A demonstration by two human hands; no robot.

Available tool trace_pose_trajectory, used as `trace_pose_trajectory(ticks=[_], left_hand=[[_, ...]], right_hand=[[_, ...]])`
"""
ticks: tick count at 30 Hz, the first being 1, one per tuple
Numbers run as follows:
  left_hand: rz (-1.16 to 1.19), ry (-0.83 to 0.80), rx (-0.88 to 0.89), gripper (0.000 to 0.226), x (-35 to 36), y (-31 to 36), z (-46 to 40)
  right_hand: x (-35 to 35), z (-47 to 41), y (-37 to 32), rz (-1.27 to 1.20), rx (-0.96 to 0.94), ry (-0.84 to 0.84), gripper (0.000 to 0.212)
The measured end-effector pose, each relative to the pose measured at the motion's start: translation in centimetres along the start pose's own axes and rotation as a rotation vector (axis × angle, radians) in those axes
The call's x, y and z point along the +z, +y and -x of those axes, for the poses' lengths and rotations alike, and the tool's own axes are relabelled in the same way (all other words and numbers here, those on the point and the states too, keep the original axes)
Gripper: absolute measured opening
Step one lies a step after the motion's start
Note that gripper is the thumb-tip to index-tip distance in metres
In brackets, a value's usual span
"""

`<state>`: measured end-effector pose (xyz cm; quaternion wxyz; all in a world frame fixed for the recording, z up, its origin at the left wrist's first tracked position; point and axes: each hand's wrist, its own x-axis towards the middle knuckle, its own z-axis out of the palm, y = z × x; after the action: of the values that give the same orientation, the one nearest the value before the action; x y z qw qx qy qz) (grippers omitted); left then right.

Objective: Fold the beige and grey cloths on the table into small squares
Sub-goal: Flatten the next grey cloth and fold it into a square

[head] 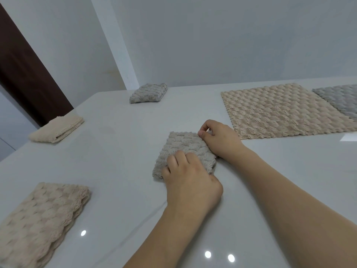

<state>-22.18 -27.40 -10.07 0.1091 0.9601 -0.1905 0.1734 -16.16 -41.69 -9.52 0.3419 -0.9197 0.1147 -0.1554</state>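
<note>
Both hands, left (190, 176) and right (218, 138), pinch the centre square (183, 149); three folded left of it, two flat cloths (280, 111) right remain.

Table (119, 144): smooth, glossy white surface, reflecting ceiling lights. Cloths: thick plush fabric, matt, with raised scale-pattern pile; folded grey cloth (183, 149), flat beige cloth (280, 111). Wall (212, 39): smooth, matt white. Door (23, 74): dark brown, matt.
</note>
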Motion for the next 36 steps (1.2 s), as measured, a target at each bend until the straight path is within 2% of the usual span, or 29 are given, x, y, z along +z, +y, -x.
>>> trace_pose_trajectory(ticks=[7,11,16,21,26,31,34,36], left_hand=[[0.008,-0.09,0.037,0.035,-0.5,-0.3,-0.1],[-0.018,-0.379,-0.004,0.05,-2.1,-0.3,-1.0],[0.064,-0.622,0.035,0.035,-3.7,-0.8,-1.9],[0.251,-0.615,-0.027,0.024,-3.5,-2.5,-2.8],[0.181,-0.585,0.045,0.019,-3.0,-2.8,-2.6],[0.089,-0.678,0.092,0.032,-3.6,-2.8,-3.1],[0.014,-0.753,0.141,0.061,-4.2,-2.5,-3.0],[-0.041,-0.762,0.178,0.071,-4.5,-2.3,-3.0]], right_hand=[[0.0,0.1,-0.2,0.052,-0.001,-0.005,0.015],[0.0,-0.1,-0.1,0.056,0.006,-0.016,0.015],[0.0,-0.1,-0.1,0.033,0.019,-0.007,0.015],[0.0,-0.2,0.0,0.023,0.022,0.001,0.013],[0.1,-0.3,0.1,0.018,0.024,0.009,0.014],[0.3,-0.4,0.2,0.038,0.027,0.006,0.014],[0.3,-0.4,0.3,0.046,0.025,0.007,0.013],[0.4,-0.4,0.2,0.052,0.021,0.01,0.014]])
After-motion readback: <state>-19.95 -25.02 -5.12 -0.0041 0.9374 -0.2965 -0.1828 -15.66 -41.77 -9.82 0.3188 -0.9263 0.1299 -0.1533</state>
